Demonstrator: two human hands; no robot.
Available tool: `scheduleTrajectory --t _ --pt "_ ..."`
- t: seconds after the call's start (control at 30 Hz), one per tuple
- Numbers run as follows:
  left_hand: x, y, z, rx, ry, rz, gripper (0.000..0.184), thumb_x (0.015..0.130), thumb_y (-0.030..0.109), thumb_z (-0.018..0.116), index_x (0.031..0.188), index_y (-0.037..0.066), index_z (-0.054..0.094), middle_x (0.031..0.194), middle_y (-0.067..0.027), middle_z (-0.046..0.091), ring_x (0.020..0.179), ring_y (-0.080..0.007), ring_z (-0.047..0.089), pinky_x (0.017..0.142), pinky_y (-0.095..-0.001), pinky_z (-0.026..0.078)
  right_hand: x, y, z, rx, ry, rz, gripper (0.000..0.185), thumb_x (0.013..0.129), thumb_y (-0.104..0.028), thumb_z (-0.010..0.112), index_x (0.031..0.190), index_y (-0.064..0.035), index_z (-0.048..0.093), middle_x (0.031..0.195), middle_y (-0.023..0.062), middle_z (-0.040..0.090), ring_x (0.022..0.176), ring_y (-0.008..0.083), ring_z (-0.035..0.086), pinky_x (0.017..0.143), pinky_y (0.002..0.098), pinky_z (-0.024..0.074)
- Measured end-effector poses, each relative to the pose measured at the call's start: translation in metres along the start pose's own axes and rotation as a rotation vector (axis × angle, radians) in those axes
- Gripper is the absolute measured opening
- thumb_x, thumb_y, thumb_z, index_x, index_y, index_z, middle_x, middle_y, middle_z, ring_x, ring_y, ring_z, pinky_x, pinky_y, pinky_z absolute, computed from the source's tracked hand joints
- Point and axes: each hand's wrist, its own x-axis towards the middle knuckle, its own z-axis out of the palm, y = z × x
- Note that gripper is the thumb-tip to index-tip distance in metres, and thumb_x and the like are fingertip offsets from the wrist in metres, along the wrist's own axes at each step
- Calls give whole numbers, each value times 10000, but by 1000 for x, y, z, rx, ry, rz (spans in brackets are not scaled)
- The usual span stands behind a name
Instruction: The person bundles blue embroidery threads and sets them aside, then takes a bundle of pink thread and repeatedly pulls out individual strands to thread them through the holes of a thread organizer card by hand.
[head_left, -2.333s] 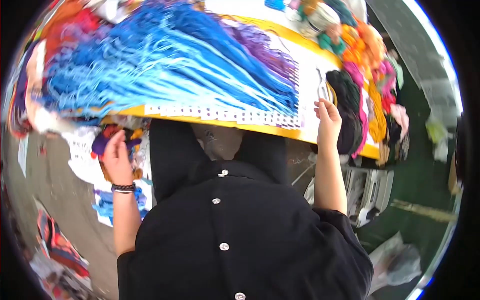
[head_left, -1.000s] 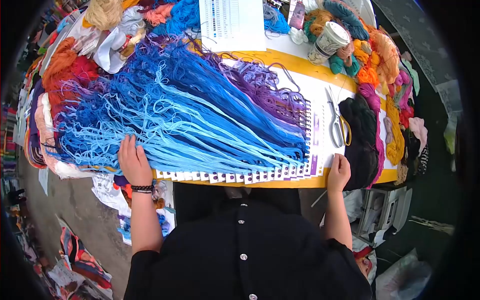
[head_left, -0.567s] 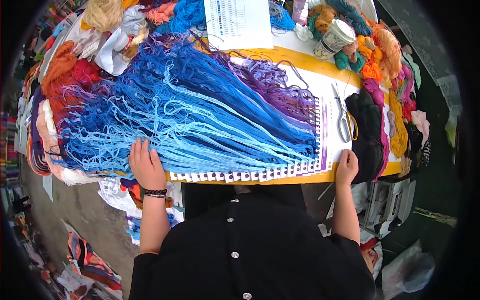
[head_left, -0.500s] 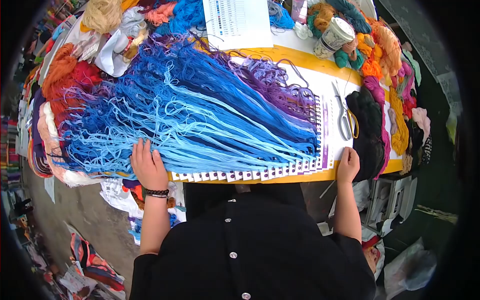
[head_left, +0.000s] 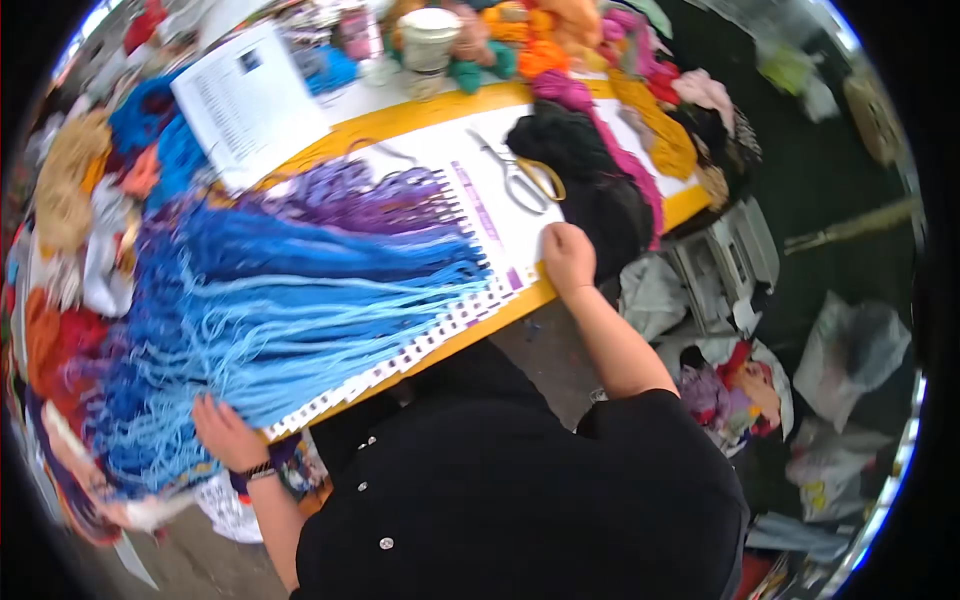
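Long strands of embroidery thread [head_left: 330, 270], in light and dark blue, fan leftward from a row of overlapping white cards [head_left: 372, 377] with punched holes. Purple threads [head_left: 350, 192] lie behind them. My left hand [head_left: 228, 435], wearing dark bracelets, lies with fingers stretched on the pale blue strands by the front edge. My right hand [head_left: 570, 257] is closed in a fist at the table's front edge, beside the white sheet [head_left: 515, 225]; whatever is inside it, if anything, is hidden. Scissors [head_left: 525, 185] with grey and yellow handles lie just behind it.
A black yarn bundle [head_left: 590, 160] lies right of the scissors. A printed paper [head_left: 245, 105] and a patterned cup [head_left: 428, 45] stand farther back on the yellow-edged table [head_left: 400, 112]. Coloured skeins pile around, and plastic bags [head_left: 845, 350] lie on the floor at right.
The view has swung right and tilted, so the table appears slanted and shifted left. Both hands keep roughly their places along the front edge, the left flat and the right closed.
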Motion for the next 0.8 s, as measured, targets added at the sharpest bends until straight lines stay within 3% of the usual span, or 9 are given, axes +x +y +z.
scheduleTrajectory --t 0.1,0.17,0.3,0.33,0.37,0.53,0.6,0.73,0.8 --pt "0 -4 3 -21 24 20 384 961 225 405 1148 -72 561 1268 -247 512 1171 -407 463 1017 -454 331 0 -2 -3 22 34 -28 153 837 -184 577 851 -48 646 804 149 632 768 328 612 685 405 483" --pt "-1 -6 5 -27 11 3 400 968 232 395 1157 -82 555 1276 -245 507 1185 -398 457 1024 -449 327 10 -10 -10 220 -46 185 169 841 -212 604 913 -66 646 777 127 636 715 281 631 660 369 495" --pt "-4 -26 10 -193 9 -40 414 985 230 375 1202 -92 518 1307 -243 482 1210 -381 445 1044 -418 314 119 3 -28 191 314 -93 142 810 -157 620 927 -80 641 767 127 631 698 311 615 632 389 478" --pt "-6 -32 9 -293 19 -119 414 993 222 368 1233 -93 490 1309 -239 481 1216 -360 446 1050 -400 311 154 17 -31 95 238 -37 141 799 -150 610 912 -73 648 800 125 642 765 315 617 668 421 476" --pt "-8 -42 10 -332 47 -199 412 997 221 371 1246 -89 480 1301 -228 491 1213 -341 453 1047 -392 317 183 37 -24 -53 417 -121 174 786 -180 622 919 -73 658 843 121 651 842 317 612 743 437 475" --pt "-4 -35 -17 -268 53 -255 400 992 214 396 1262 -71 474 1279 -211 516 1175 -316 488 1021 -364 344 266 62 -18 -339 -108 621 503 768 -392 576 1168 -87 601 1202 128 576 1132 310 537 987 477 374" --pt "1 -31 -19 -290 46 -281 403 982 213 428 1279 -57 465 1302 -196 504 1177 -305 489 1011 -361 352 283 103 8 -156 -213 697 617 768 -430 607 1248 -50 529 1206 168 582 1133 320 547 977 422 412" --pt "23 -4 -33 -286 77 -246 414 967 195 457 1317 -27 446 1352 -169 470 1206 -290 474 1003 -357 355 278 122 3 410 101 597 454 797 -352 587 1086 -3 603 1111 244 604 1059 358 575 894 403 436" --pt "33 10 -42 -274 83 -221 417 961 176 456 1324 -28 438 1364 -169 461 1230 -284 456 1019 -356 336 267 119 -23 395 307 409 411 794 -337 621 981 29 608 969 257 627 930 374 608 798 409 463"
